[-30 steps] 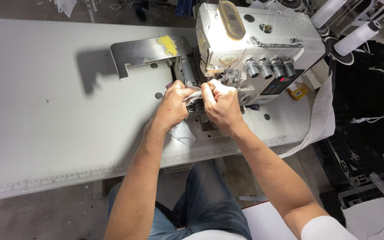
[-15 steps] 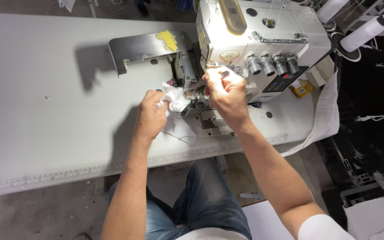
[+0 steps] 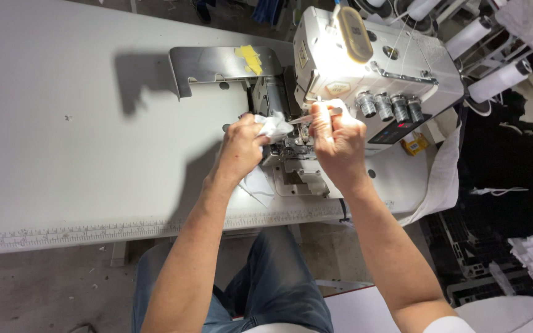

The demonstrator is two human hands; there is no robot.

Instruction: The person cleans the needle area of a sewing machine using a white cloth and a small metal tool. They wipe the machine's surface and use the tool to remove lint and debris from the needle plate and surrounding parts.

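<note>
Sewing machine (image 3: 365,74) behind white cloth (image 3: 274,126)

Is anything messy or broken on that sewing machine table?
Nothing looks broken. The sewing machine has its metal side cover swung open, with a yellow patch on it. The left hand holds a crumpled white cloth by the needle area, and the right hand pinches something thin there.

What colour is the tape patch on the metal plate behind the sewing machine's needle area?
Yellow tape patch, on the grey metal plate; head view.
</note>
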